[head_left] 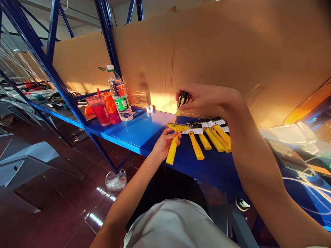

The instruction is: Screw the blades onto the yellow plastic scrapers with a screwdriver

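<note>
Yellow and T-shaped, the scraper (171, 151) my left hand (164, 143) grips is by the near edge of the blue table (143, 132); my right hand (194, 97) grasps a screwdriver (183, 99), pointed down at the scraper's head, with similar yellow tools (197, 148) lying to the right and a bottle (120, 98) standing far left

Warm light comes from the left and makes a bright patch low on the tall brown cardboard panel (219, 58), where the clear plastic bottle with green label (119, 94) throws a soft shadow. The glossy blue tabletop (144, 132) is partly bright, partly shaded. White glare lies on the dark red tiled floor (64, 224). At right, the pale crumpled sheet (292, 137) looks washed out and blurred; wide-angle distortion stretches the edges.
</note>
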Demonstrator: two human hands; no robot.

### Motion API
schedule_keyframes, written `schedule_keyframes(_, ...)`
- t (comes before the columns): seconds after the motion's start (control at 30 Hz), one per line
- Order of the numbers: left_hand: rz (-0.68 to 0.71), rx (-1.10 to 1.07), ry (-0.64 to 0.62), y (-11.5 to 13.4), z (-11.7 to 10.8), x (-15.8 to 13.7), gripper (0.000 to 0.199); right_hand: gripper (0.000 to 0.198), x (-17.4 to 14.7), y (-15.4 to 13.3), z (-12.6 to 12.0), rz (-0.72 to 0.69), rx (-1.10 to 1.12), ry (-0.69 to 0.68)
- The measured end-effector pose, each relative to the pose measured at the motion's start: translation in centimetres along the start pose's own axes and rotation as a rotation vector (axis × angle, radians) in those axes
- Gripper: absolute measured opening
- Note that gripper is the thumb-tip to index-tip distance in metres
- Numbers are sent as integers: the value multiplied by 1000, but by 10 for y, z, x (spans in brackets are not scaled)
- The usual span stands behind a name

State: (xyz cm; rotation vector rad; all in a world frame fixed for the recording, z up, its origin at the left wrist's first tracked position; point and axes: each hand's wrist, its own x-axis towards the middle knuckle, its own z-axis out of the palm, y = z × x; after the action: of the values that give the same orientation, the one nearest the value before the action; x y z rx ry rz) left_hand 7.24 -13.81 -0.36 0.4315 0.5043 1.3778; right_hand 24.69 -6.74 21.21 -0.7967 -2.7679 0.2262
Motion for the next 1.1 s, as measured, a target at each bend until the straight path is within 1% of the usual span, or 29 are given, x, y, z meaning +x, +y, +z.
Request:
schedule_keyframes(0.07,9,7,-11,0,0,-1,41,33,0,-3,-2,-30,34,13)
schedule_keyframes(0.2,19,11,-7,-1,1,-1,40,36,5,-9,1,46,67,36)
schedule_keyframes(0.3,19,7,-5,-2,0,-1,40,39,10,-4,6,66,53,75)
schedule_keyframes(0.4,20,5,-3,-2,0,0,40,32,12,5,9,27,33,97)
schedule_keyframes(0.47,18,13,-6,-2,0,0,40,26,11,10,8,-36,60,76)
schedule_keyframes(0.53,13,21,-9,-2,0,0,41,25,10,11,6,-96,116,56)
schedule_keyframes(0.6,11,22,-9,-2,0,0,42,27,11,11,5,-119,160,52)
schedule_keyframes(0.67,12,14,-3,-2,0,0,42,30,13,11,5,-97,155,58)
schedule_keyframes(0.83,14,13,-7,-1,1,-1,41,36,14,13,8,12,11,97)
schedule_keyframes(0.9,17,14,-7,-1,2,-2,41,38,12,15,8,18,-17,75)
schedule_keyframes(1.0,22,21,-8,-1,2,-2,41,48,9,17,6,-6,9,40)
schedule_keyframes(1.1,23,24,-12,-1,2,-2,41,44,9,14,5,-18,51,59)
